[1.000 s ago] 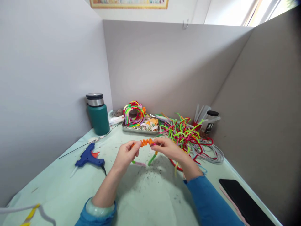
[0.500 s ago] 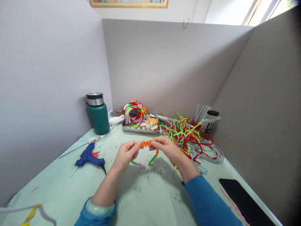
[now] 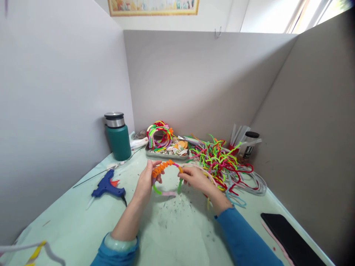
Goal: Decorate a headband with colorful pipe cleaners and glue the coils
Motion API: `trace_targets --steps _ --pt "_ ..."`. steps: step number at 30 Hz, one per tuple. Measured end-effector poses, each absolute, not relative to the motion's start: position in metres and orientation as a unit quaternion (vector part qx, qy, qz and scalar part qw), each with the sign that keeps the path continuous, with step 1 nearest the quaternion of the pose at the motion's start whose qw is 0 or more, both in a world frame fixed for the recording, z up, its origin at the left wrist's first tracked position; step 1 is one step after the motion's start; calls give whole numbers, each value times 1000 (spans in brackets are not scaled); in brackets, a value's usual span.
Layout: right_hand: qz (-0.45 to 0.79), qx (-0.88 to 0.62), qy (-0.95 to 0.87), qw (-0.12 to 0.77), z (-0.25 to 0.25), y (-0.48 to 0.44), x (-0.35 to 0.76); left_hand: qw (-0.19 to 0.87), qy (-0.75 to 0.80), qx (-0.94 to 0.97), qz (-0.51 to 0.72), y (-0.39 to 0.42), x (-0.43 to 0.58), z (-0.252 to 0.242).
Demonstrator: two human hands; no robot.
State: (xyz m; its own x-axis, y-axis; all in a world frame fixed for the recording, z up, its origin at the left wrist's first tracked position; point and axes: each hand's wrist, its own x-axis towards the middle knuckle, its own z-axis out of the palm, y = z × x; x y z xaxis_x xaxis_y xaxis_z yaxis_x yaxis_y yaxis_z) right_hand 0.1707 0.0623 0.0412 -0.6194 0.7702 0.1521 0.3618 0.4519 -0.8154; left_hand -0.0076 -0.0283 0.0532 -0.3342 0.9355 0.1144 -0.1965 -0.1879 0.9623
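Observation:
A curved pipe-cleaner headband (image 3: 168, 163) is held up over the table, arched with its two ends pointing down. Its top carries an orange coiled pipe cleaner, and its sides are banded in purple, green, pink and yellow-orange. Around the left side, at the orange coil, my left hand (image 3: 144, 181) is closed, thumb in front and fingertips showing behind. My right hand (image 3: 193, 178) pinches the yellow-orange stretch on the right side, just above the green end.
A metal tray (image 3: 166, 155) holds several colourful hoops (image 3: 160, 135) and small cutouts. Right of it lies a heap of pipe cleaners (image 3: 219, 159). A blue glue gun (image 3: 108, 186) and green bottle (image 3: 118, 142) stand left. A black phone (image 3: 288, 236) lies front right.
My left hand has shifted from a fingertip pinch to a grip around the headband's side. My right hand has slid off the orange coil to the right side, and the coil now spreads along the arch.

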Motion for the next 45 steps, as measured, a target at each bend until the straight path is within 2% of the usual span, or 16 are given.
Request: trace_targets --steps 4,8,13,17,22,28,33,45 --pt "473 -417 -684 367 27 66 161 391 508 401 654 -26 -10 50" --pt "522 -420 -609 424 12 68 152 342 580 446 590 -20 -13 39" --pt "535 -381 -601 456 5 63 146 399 604 414 552 -13 -13 25" --pt "543 -347 -630 433 4 50 141 428 587 345 594 -8 -12 22" --pt "520 -381 -678 354 -1 42 136 418 598 315 607 -4 -15 16" --pt "484 -416 -692 338 -4 46 139 293 604 400 624 -12 -22 23" --pt "461 -378 -731 331 -2 43 141 195 584 422 665 -18 -22 32" --pt "442 -370 -755 314 3 40 144 115 598 454 650 -20 -24 31"
